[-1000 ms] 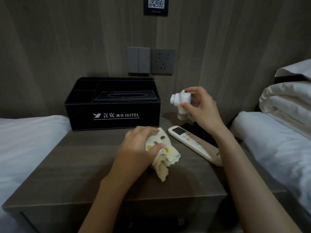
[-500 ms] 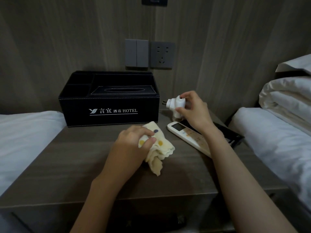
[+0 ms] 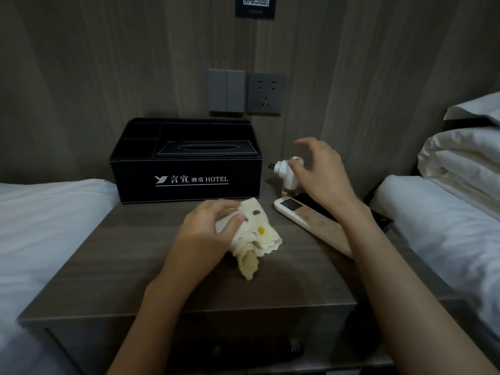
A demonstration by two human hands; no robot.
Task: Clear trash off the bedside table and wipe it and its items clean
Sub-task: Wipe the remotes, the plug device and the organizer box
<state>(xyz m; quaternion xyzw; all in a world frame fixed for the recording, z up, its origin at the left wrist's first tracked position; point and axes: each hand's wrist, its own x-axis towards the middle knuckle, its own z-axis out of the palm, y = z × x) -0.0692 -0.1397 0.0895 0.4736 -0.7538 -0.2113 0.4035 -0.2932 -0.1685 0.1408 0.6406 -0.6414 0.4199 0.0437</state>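
Left hand (image 3: 208, 231): fingers and thumb curled round a bunched pale-yellow cloth with coloured dots (image 3: 259, 239). The cloth hangs out to the hand's right and touches the grey-brown wood-grain bedside table (image 3: 108, 266).

Right hand (image 3: 322, 171): half open, fingers spread and loosely curved, index raised. Thumb tip sits at the top of the small white plug-in device (image 3: 282, 173), with no grip on it. Device is upright on the tabletop just left of that hand, prongs pointing left.

Around:
- Long white remote with a small screen (image 3: 305, 223) lies under the right wrist, angled, just right of the cloth but apart from it.
- A flat black object (image 3: 311, 203) lies beyond the remote, mostly hidden by the right hand; can't tell what it is.
- Black stitched-leather tissue organiser printed "HOTEL" (image 3: 186, 169) is beyond the left hand, just left of the device.
- Grey double switch (image 3: 226, 90) and grey wall socket (image 3: 266, 94) are on the wall above both hands.
- White bedding is outboard of each arm: left (image 3: 40, 212), right (image 3: 446, 226). A folded white duvet (image 3: 465, 158) is stacked on the right.

Vs 0.5 s ago: right hand pinched the device then; now the pinch is off, fingers have opened, and the device stands by itself. Left hand and cloth: same grip, same spot. Remote and organiser unmoved.
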